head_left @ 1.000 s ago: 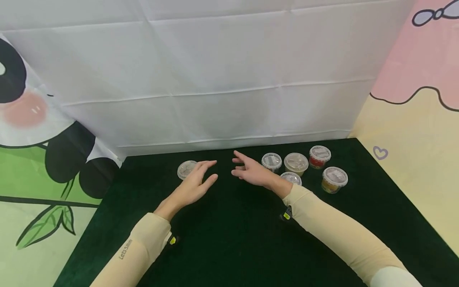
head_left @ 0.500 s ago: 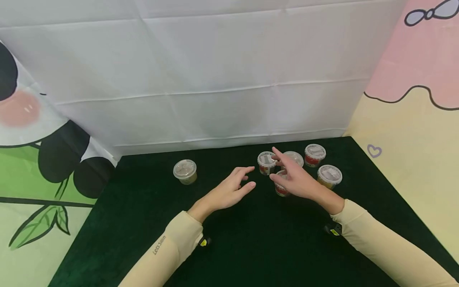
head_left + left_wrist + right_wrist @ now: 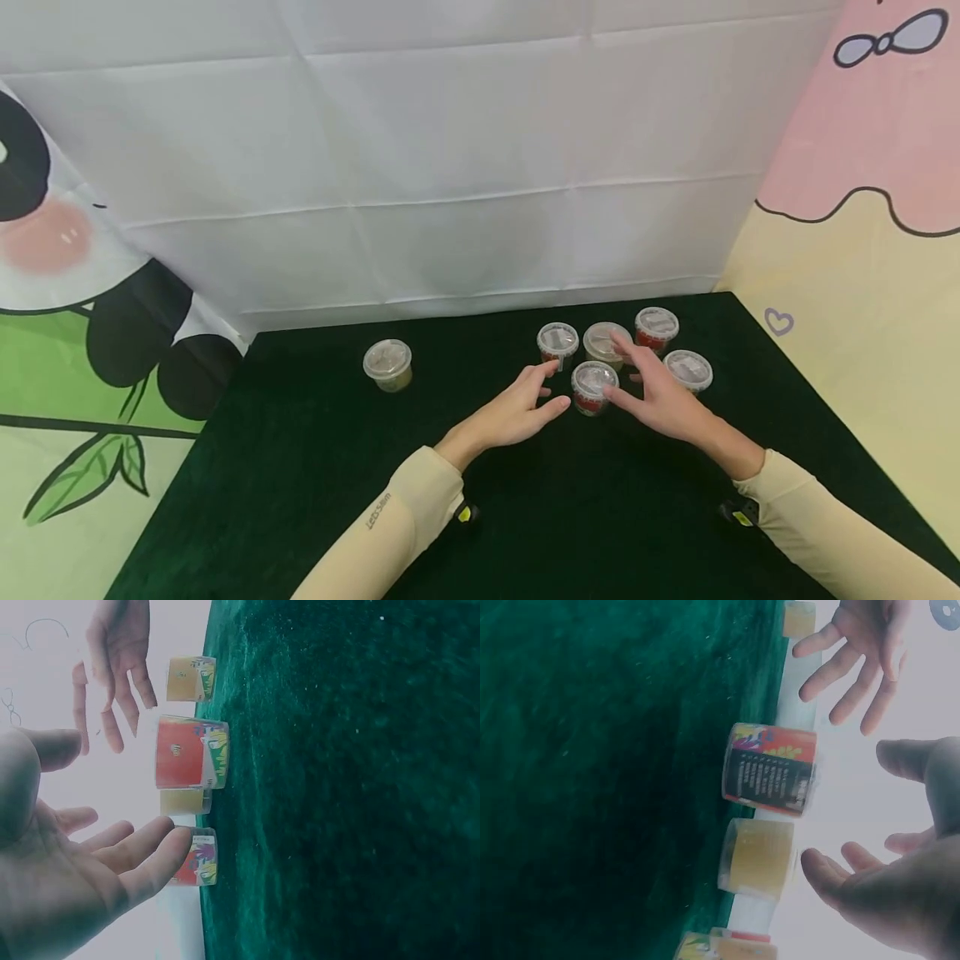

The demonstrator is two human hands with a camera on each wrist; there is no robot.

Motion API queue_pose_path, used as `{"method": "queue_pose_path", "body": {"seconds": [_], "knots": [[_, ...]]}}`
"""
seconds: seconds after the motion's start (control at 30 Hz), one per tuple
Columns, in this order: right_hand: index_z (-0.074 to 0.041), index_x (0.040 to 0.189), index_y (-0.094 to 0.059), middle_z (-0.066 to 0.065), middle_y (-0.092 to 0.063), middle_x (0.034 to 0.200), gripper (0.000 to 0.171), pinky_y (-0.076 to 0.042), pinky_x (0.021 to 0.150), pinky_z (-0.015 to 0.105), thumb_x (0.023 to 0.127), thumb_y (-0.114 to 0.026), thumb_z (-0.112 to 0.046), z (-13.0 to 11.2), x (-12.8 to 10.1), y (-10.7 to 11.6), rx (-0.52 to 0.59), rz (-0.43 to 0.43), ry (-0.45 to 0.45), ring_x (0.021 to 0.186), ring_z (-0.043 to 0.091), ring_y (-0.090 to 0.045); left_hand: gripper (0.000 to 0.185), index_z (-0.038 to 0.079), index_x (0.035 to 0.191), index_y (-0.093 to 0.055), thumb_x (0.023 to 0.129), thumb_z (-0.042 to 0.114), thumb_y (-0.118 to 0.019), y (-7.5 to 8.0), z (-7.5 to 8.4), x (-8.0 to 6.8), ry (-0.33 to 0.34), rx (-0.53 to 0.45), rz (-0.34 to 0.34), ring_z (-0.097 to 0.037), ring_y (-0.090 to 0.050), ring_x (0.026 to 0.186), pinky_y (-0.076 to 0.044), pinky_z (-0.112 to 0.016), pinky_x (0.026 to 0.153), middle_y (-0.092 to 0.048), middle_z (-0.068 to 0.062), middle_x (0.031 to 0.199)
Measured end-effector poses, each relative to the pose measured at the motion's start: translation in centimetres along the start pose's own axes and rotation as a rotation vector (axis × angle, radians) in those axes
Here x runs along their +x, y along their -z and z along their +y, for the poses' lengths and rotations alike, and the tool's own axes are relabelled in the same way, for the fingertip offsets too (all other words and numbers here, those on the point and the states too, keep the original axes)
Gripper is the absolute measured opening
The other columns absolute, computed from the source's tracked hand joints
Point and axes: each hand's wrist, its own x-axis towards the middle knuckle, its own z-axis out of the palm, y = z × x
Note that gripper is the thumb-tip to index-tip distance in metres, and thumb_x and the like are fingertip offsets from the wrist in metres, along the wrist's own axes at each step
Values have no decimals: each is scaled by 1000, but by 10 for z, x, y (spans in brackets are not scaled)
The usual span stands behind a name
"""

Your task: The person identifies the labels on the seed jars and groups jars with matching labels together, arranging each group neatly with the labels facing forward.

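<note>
Both hands hold nothing, fingers loosely extended. Nearest them is a small round clear-lidded tub with red contents, at the front of a group of tubs. My left hand is to its left, thumb and fingertips close to it. On its other side, my right hand overlaps its lid edge with the thumb. The left wrist view shows this red tub standing upright between the hands. In the right wrist view its dark printed label shows. Behind it stand another red tub and a pale yellow tub.
At the back right is one more red tub; a yellowish tub stands behind the right wrist, partly hidden. A lone pale tub stands on the left. Dark green cloth covers the table, and white fabric hangs behind.
Both hands have moved right, from beside the lone left tub and the middle to either side of the front red tub. The tubs stay in place.
</note>
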Motion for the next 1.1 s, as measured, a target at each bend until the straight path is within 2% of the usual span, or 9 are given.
{"method": "queue_pose_path", "body": {"seconds": [0.23, 0.43, 0.67, 0.93, 1.1], "knots": [[2, 160, -15, 32, -33, 151, 88, -47, 98, 60, 97, -72, -20, 9, -4, 1, 66, -62, -89, 132, 54, -44, 71, 13, 161, -19, 106, 48, -47, -1, 4, 6, 22, -24, -14, -28, -48, 137, -44, -42, 109, -26, -8, 161], [2, 160, -10, 33, -35, 151, 89, -48, 99, 57, 98, -71, -19, 15, -7, -7, 138, -124, -161, 134, 53, -43, 71, 14, 162, -18, 106, 48, -47, -5, 0, 5, 43, -38, -39, -27, -48, 137, -44, -42, 109, -25, -8, 162], [2, 160, -12, 34, -37, 150, 88, -50, 98, 53, 98, -71, -19, 15, -8, -9, 130, -136, -195, 133, 51, -45, 72, 13, 162, -18, 106, 50, -46, -11, -1, 10, 48, -29, -62, -25, -49, 136, -44, -39, 108, -25, -8, 162], [3, 159, -15, 34, -36, 150, 85, -52, 97, 50, 98, -70, -18, 16, -8, -12, 169, -165, -227, 133, 51, -45, 72, 10, 162, -21, 106, 48, -47, -15, 3, 14, 59, 29, -97, -17, -55, 122, -48, -32, 101, -41, -8, 150], [4, 158, -16, 34, -35, 151, 83, -53, 96, 49, 98, -69, -15, 17, -8, -12, 192, -177, -234, 132, 52, -45, 71, 12, 162, -22, 106, 48, -47, -17, 3, 15, 57, 39, -110, -14, -55, 118, -49, -30, 97, -43, -7, 148]]}}
